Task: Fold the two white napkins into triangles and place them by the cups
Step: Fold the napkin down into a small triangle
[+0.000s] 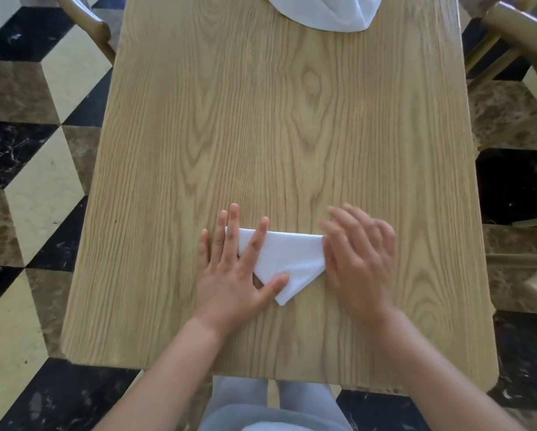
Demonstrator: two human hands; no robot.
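Both hands are laid flat on a folded white napkin (287, 259) near the front edge of a wooden table (261, 135). On the left hand (239, 275) the fingers are spread and straight: the index finger and thumb are pressed onto the left part of the cloth, while the other fingers are rested on the wood just beside it. The right hand (359, 259) is blurred, its fingers are extended and held loosely together, and the napkin's right corner is covered by it; nothing is gripped by either hand.

A triangle is formed by the napkin, with its long straight edge turned away from the person and its point turned toward them, between the two hands.

Well apart from this, at the far edge of the table, a second piece of white cloth (323, 10) is seen, cut off by the top of the view. Wooden chairs (516, 32) are placed at either far side, and a floor (34, 157) of black, cream and brown tiles is seen around the table.
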